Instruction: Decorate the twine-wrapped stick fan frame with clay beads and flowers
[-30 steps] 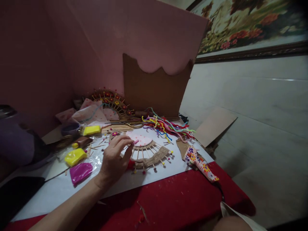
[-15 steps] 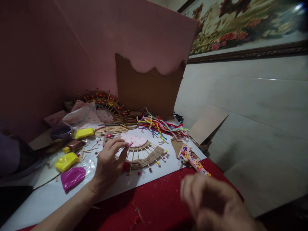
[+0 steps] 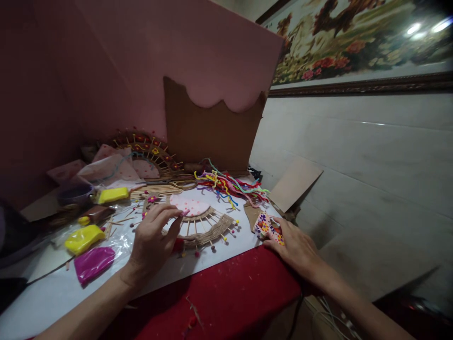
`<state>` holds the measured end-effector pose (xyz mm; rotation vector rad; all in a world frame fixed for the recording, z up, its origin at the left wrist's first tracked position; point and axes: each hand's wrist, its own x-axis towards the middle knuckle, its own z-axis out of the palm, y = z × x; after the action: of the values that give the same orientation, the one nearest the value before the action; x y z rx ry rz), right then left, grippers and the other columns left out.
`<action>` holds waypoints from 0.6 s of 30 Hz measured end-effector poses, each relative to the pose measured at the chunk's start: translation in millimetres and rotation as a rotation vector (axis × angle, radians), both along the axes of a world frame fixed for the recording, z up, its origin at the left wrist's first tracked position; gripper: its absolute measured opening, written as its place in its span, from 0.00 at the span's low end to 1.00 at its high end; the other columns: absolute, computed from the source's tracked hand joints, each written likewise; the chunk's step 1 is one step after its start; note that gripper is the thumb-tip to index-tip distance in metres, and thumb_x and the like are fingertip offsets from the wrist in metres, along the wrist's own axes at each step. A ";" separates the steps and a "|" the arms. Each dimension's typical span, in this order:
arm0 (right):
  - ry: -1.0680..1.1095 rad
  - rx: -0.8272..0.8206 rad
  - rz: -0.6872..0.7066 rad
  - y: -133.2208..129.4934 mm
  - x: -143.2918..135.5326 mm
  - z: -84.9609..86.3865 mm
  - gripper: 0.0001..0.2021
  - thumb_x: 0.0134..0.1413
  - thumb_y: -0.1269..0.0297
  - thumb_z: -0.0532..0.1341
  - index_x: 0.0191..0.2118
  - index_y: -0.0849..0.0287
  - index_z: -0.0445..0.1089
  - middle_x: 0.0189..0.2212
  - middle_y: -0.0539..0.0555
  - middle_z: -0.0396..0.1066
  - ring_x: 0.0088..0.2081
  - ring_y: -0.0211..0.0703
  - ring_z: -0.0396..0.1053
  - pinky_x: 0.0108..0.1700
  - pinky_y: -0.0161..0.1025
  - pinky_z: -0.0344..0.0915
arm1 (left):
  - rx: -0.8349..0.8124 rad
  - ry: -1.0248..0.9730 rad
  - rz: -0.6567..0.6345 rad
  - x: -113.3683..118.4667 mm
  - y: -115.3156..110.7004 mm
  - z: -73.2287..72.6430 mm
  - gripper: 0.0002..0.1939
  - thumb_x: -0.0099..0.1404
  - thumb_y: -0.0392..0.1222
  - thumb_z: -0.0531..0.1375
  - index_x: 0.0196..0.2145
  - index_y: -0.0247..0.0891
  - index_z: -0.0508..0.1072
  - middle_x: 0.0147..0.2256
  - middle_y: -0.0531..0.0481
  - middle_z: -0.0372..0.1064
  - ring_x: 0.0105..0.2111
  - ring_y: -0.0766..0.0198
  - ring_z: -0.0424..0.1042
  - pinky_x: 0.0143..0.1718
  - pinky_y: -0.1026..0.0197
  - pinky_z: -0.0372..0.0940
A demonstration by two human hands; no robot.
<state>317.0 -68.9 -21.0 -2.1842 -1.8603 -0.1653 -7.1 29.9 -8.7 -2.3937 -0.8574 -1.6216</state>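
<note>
My left hand (image 3: 154, 236) is over the left part of a fan-shaped craft (image 3: 212, 231) of twine and sticks with coloured beads at the tips. Its thumb and forefinger pinch a small pink piece (image 3: 185, 213) beside the pink dotted fabric (image 3: 194, 206) at the craft's centre. At the table's right edge, my right hand (image 3: 292, 241) has its fingers around the near end of a floral-patterned piece (image 3: 266, 227), which lies by a scrap of brown cardboard (image 3: 250, 216).
Colourful fuzzy strands (image 3: 230, 185) lie behind the craft. Yellow packets (image 3: 84, 239) and a magenta packet (image 3: 94, 264) are at left. A second decorated fan (image 3: 155, 151) leans at the back near tall cardboard (image 3: 208, 134). Red cloth (image 3: 226, 283) covers the near edge.
My right hand has moved forward from the near right and taken hold of the floral piece. My left hand keeps its pinch. The view has shifted slightly to the right.
</note>
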 end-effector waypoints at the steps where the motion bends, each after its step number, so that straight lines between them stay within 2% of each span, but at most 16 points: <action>1: 0.020 -0.020 -0.012 1.5 -1.3 -1.9 0.25 0.52 0.53 0.57 0.52 0.64 0.60 0.48 0.65 0.68 0.47 0.58 0.68 0.46 0.48 0.63 | 0.001 0.000 -0.002 0.2 0.2 0.0 0.05 0.59 0.29 0.58 0.34 0.34 0.70 0.33 0.43 0.70 0.37 0.58 0.70 0.40 0.53 0.67; 5: 0.175 -0.022 0.004 4.3 -2.4 -7.5 0.22 0.56 0.57 0.52 0.52 0.64 0.59 0.50 0.66 0.67 0.49 0.56 0.67 0.49 0.49 0.61 | -0.011 -0.006 -0.012 0.0 0.5 0.5 0.06 0.59 0.28 0.58 0.34 0.34 0.70 0.34 0.44 0.70 0.37 0.59 0.69 0.39 0.54 0.66; 10: 0.368 0.101 0.001 2.6 -1.3 -11.9 0.21 0.51 0.55 0.55 0.48 0.61 0.62 0.47 0.63 0.69 0.49 0.54 0.67 0.49 0.48 0.63 | -0.021 -0.010 -0.025 -0.3 -1.0 1.4 0.05 0.59 0.29 0.58 0.34 0.35 0.70 0.33 0.45 0.69 0.36 0.60 0.69 0.39 0.54 0.66; 18: 0.362 0.129 -0.039 0.0 -4.0 -4.4 0.20 0.46 0.54 0.56 0.43 0.60 0.66 0.44 0.62 0.67 0.45 0.54 0.67 0.48 0.47 0.62 | -0.062 -0.017 -0.038 1.0 -0.2 -0.7 0.05 0.60 0.29 0.57 0.34 0.35 0.70 0.34 0.44 0.70 0.37 0.60 0.69 0.40 0.55 0.65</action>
<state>313.0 -68.9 -25.4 -2.0062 -1.5641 0.0947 -6.1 29.7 -9.4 -2.4551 -0.8829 -1.6552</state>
